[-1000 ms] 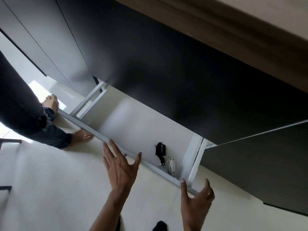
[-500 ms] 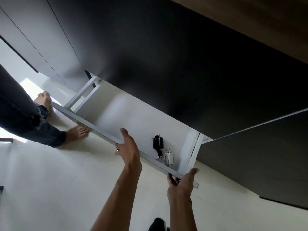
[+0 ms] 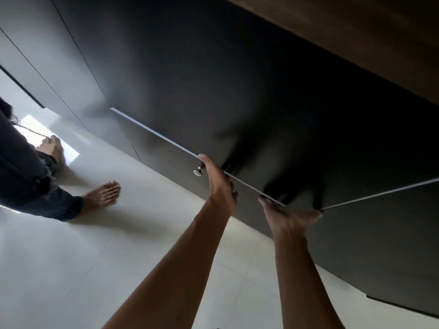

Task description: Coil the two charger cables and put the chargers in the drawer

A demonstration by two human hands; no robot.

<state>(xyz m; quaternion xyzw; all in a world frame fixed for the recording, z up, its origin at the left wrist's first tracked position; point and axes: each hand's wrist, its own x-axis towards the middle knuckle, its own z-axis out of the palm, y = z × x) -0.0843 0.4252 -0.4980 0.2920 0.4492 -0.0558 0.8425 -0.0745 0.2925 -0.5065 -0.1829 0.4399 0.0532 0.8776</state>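
Two hands are on the drawer (image 3: 166,160) front, and I read both as pushing it home. My left hand (image 3: 219,184) sits just right of the knob (image 3: 197,172), thumb up at the top edge and fingers straight against the dark panel. My right hand (image 3: 288,213) lies farther right of the knob, flat, with its fingers spread along that same edge. Neither hand clasps anything; both are open and pressing.

I judge they are set apart like this so that a wide front slides in square rather than twisting. The knob goes unused, I think, because it suits pulling and flat palms suit pushing.

Only a thin pale line shows along the edge above the knob, so the drawer looks shut or very nearly shut. I cannot see the chargers. My guess is that they are inside, but nothing here confirms it or shows how the cables are coiled.

Well left of the knob, another person's bare foot (image 3: 102,193) stands on the pale floor (image 3: 71,257), clear of the drawer.
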